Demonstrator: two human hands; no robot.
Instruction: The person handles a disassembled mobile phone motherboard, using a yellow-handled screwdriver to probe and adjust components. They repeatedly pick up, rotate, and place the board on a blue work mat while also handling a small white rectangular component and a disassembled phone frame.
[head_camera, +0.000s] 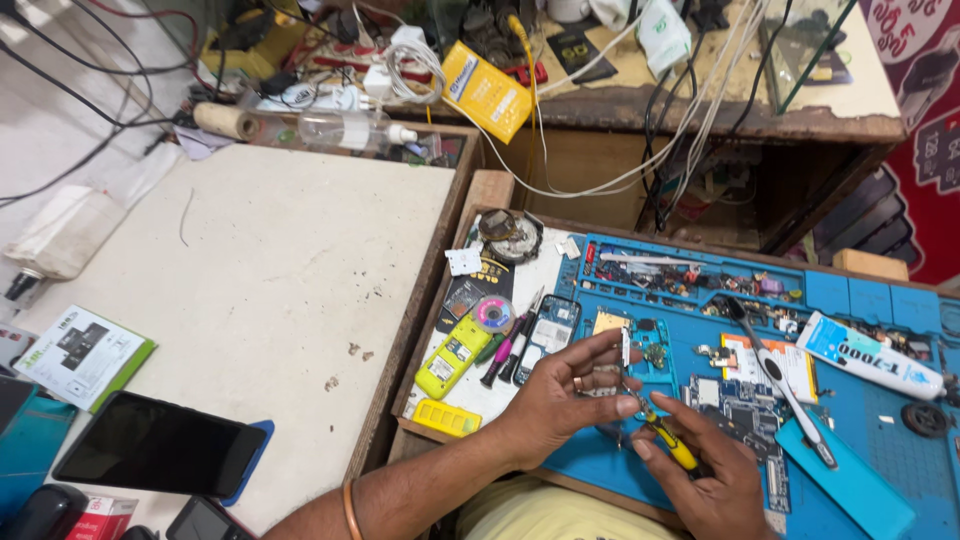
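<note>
Both hands work close to the body at the near edge of the blue mat (860, 400) on the counter. Right hand (705, 470) has its grip clenched around a yellow-handled screwdriver (668, 440), shaft slanting up and left so the tip meets a small part pinched in the left hand (565, 395). Left grip is closed too, thumb and fingertips clamped on that small part (622, 372); it is too tiny and too covered by the fingers to say just what it is. So the part sits at the left fingertips, touching the screwdriver tip, just above the mat and just left of a bare circuit board (735, 405).

My judgement: the step in hand is working a fastener or seam on the held piece, about midway through a phone teardown or repair. The next move calls for a steady left pinch and light, straight pressure on the driver so the tip does not slip onto a finger.

Left of the hands lie an opened phone frame (548, 335), a yellow-green phone shell (452, 356) and pink-handled tools (502, 355). Right of them rest a toothbrush (780, 385) and a white glue tube (868, 357). Far left, on the pale counter (270, 270), lies a dark phone (160, 445).
</note>
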